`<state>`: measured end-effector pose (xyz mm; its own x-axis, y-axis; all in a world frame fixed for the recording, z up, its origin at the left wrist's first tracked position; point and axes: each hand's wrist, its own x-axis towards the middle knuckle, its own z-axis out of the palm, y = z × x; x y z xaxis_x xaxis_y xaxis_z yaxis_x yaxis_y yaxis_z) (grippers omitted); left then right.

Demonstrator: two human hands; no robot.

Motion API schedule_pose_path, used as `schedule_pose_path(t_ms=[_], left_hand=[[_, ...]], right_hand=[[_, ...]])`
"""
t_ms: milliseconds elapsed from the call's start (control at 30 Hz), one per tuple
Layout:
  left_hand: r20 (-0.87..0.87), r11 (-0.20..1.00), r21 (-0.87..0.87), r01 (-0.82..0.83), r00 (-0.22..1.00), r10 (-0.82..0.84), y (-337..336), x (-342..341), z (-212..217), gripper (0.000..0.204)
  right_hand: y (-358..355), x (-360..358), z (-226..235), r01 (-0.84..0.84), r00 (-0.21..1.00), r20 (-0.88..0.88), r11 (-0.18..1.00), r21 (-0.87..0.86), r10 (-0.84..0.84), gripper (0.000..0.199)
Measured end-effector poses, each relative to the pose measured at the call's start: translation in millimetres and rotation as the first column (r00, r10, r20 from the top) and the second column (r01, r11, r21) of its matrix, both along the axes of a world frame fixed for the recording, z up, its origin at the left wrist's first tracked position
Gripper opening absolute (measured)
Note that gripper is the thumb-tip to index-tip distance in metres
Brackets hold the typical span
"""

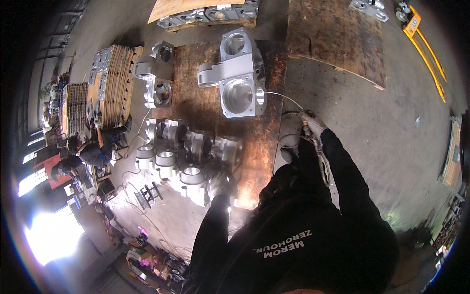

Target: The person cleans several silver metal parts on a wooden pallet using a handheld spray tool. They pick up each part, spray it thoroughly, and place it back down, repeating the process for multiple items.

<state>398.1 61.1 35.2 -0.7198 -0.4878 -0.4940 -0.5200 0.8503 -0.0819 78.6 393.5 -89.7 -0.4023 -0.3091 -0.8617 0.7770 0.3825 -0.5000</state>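
Right hand [311, 123], gloved, closed round handle of thin metal wand [284, 97]; wand tip at side bore of large aluminium casting [238, 84]. Casting upright near right edge of rusty steel plate [205, 105]. Left hand [219, 185], gloved, resting on smaller castings [188, 157] at plate's near edge; grip cannot be told, glare. Open concrete floor [391, 132] right of plate, bare. Yellow pallet truck forks [431, 54] far right. Stacked wooden boards [120, 83] left of plate.
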Motion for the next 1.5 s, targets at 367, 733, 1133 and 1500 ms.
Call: schedule_pose_path(t_ms=[367, 733, 1133, 1500], left_hand=[[0.067, 0.995, 0.063, -0.081, 0.995, 0.077, 6.8, -11.4, 13.4, 0.042], [-0.054, 0.998, -0.031, 0.047, 0.997, -0.049, -10.7, 25.3, -32.8, 0.043], [0.114, 0.993, 0.084, -0.08, 0.991, 0.07, 3.4, -13.0, 8.3, 0.035], [0.119, 0.986, 0.102, -0.133, 0.986, 0.121, -0.7, -2.1, -2.8, 0.041]], right_hand=[[-3.4, -3.1, 53.8, 0.225, 0.96, -0.161, 0.974, -0.034, -0.228, 0.044], [-21.4, -12.1, 5.9, 0.121, 0.989, -0.097, 0.991, 0.052, -0.115, 0.045], [0.8, -39.9, 29.8, 0.133, 0.985, 0.114, 0.991, -0.021, -0.13, 0.041], [-10.8, -64.3, 4.5, 0.19, 0.982, -0.023, 0.982, -0.005, -0.19, 0.045]])
